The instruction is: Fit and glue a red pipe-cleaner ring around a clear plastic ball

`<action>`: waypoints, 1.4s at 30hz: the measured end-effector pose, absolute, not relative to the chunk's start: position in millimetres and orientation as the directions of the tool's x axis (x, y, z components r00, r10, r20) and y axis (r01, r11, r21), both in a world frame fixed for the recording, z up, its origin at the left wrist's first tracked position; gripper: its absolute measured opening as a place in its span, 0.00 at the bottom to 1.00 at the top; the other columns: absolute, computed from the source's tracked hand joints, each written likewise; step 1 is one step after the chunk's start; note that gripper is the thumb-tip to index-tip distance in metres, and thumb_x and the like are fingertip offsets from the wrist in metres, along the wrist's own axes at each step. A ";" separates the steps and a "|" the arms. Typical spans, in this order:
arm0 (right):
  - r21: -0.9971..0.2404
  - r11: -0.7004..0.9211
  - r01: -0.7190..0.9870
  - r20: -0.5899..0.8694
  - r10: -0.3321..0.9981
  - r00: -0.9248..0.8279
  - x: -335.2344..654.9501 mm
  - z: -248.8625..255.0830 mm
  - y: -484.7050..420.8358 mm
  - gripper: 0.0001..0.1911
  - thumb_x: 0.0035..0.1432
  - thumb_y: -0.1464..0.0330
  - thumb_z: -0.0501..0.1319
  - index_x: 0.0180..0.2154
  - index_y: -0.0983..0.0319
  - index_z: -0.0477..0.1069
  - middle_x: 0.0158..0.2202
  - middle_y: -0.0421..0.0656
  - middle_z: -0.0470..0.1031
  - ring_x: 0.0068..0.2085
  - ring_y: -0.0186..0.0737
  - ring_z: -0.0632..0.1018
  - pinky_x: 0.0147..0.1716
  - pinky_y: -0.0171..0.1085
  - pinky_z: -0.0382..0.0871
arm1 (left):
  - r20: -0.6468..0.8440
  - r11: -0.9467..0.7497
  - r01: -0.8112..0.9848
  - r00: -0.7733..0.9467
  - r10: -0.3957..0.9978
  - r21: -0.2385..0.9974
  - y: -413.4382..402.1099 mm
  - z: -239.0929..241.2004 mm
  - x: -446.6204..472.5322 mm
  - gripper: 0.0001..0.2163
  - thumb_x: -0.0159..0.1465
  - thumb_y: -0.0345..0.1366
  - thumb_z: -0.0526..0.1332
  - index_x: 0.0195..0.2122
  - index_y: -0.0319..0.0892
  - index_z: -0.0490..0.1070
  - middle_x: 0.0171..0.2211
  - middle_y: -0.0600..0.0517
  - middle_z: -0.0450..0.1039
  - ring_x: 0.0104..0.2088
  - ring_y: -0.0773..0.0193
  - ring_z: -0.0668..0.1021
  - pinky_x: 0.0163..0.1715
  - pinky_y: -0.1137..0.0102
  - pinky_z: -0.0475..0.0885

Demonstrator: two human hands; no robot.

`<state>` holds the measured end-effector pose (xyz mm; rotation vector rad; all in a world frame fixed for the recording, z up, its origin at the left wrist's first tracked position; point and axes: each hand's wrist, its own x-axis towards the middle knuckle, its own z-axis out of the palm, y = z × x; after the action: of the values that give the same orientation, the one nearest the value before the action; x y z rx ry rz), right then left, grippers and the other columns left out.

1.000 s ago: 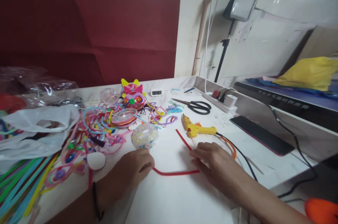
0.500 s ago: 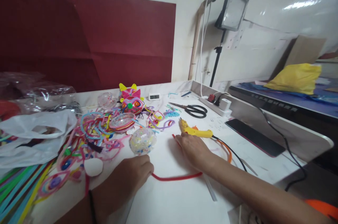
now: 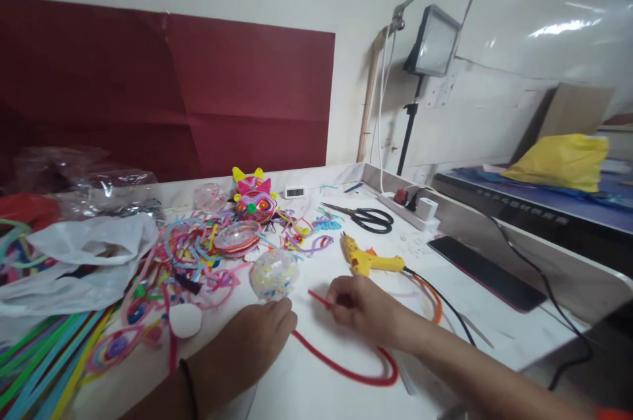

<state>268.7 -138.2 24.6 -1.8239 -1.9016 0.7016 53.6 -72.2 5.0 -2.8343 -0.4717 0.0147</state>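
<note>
"Pinching, both: right hand (image 3: 363, 306) near one tip, left hand (image 3: 262, 335) farther along."

"Pinching what?"

"One red pipe cleaner (image 3: 356, 378), curving between them over the white work surface (image 3: 297, 400)."

"And past the hands?"

"One yellow glue gun (image 3: 368, 262) beyond the right, one clear speckled dome (image 3: 274, 271) just beyond the left, one pair of scissors (image 3: 372, 218) farther back."

Red strip (image 3: 366, 380) looks fuzzy & matt, glue gun (image 3: 372, 262) smooth plast., scissor blades (image 3: 339, 208) metal, maroon sheet (image 3: 257, 84) matt ppr.
</note>
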 end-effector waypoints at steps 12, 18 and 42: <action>-0.978 -0.203 -0.038 -0.194 0.967 -0.164 227.4 18.7 -155.6 0.11 0.37 0.67 0.66 0.24 0.62 0.66 0.21 0.38 0.74 0.19 0.30 0.69 0.16 0.29 0.55 | 0.243 -0.922 0.323 0.932 0.270 -0.214 -63.4 -13.9 48.7 0.10 0.62 0.21 0.51 0.34 0.43 0.65 0.31 0.51 0.72 0.27 0.60 0.76 0.21 0.68 0.65; -0.995 -0.058 0.082 -0.057 0.998 0.017 226.6 12.0 -152.4 0.08 0.43 0.67 0.65 0.25 0.63 0.68 0.17 0.34 0.70 0.15 0.24 0.60 0.15 0.28 0.52 | 0.313 -0.893 0.448 0.844 0.434 0.030 -67.9 -9.9 53.3 0.13 0.59 0.20 0.48 0.37 0.43 0.65 0.33 0.50 0.73 0.29 0.59 0.77 0.24 0.68 0.66; -0.939 -0.074 -0.335 -0.058 0.997 -0.058 211.3 19.2 -159.3 0.24 0.31 0.57 0.77 0.24 0.66 0.71 0.20 0.42 0.76 0.23 0.35 0.76 0.22 0.31 0.67 | 0.053 -0.035 -0.040 0.715 0.697 0.999 -74.8 -10.6 64.7 0.12 0.56 0.43 0.65 0.35 0.42 0.67 0.23 0.57 0.71 0.22 0.71 0.71 0.22 0.76 0.64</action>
<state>211.3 -159.3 19.2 -0.9749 -0.9510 1.4352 64.7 -74.8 -10.6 -3.9535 -1.4868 -1.7002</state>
